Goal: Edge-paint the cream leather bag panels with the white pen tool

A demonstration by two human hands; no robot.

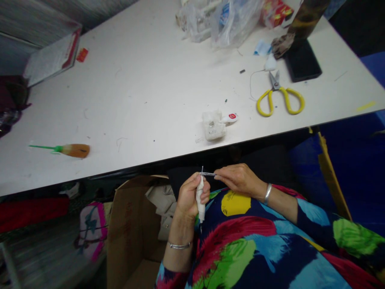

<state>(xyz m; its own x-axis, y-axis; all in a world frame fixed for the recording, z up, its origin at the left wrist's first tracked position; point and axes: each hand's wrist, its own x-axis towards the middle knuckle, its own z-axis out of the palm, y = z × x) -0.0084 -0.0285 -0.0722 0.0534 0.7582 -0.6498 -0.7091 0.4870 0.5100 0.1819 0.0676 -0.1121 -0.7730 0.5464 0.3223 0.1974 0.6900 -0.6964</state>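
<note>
Below the table's front edge, over my lap, my left hand point(191, 195) is closed round a small white cloth tube point(200, 200) held upright. My right hand point(238, 179) pinches a thin white thread or needle point(208, 174) that runs sideways to the top of the tube. Both wrists wear silver bangles. My lap is covered by bright multicoloured fabric point(255, 241).
On the white table point(135, 100) lie yellow-handled scissors point(279, 98), a white lump with a small glue tube point(217, 124), a green-handled brush point(66, 149), plastic bags point(222, 20) and a black slab point(302, 62). An open cardboard box point(132, 233) stands by my left knee.
</note>
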